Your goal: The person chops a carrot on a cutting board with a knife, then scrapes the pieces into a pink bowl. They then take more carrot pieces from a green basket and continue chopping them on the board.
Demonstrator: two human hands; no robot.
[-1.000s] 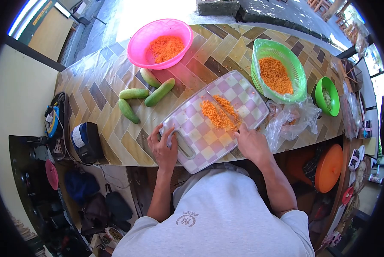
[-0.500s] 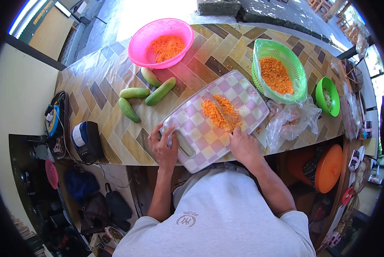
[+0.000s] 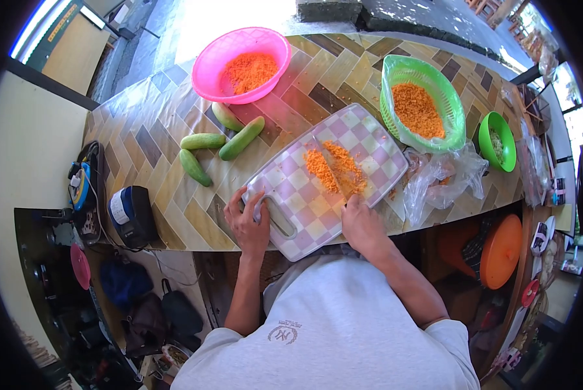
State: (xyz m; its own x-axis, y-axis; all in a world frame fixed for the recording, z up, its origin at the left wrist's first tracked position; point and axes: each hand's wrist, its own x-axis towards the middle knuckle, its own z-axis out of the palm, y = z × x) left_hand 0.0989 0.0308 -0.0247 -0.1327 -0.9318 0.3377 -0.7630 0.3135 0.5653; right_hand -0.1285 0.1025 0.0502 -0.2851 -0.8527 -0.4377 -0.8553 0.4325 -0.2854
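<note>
A checkered pink-and-white cutting board (image 3: 367, 133) lies at a slant on the table's near edge. Finely chopped orange bits, probably carrot (image 3: 319, 170), are heaped at its middle. My right hand (image 3: 363, 224) is wrapped round the handle of a knife (image 3: 336, 177), whose blade rests among the bits and parts them into two strips. At the board's lower left corner, my left hand (image 3: 248, 224) grips the edge beside the handle slot, thumb near the slot and fingers along the outer side.
Several green cucumbers (image 3: 243, 138) lie left of the board. Behind them stands a pink basin (image 3: 204, 71) with orange bits. A lined green basket (image 3: 457, 107), a small green bowl (image 3: 509, 151) and a plastic bag (image 3: 428, 188) are at right. A black device (image 3: 135, 218) sits at left.
The knife and my right hand have shifted slightly left and toward me. The blade now divides the chopped bits more clearly. My left hand stays at the board's corner.
</note>
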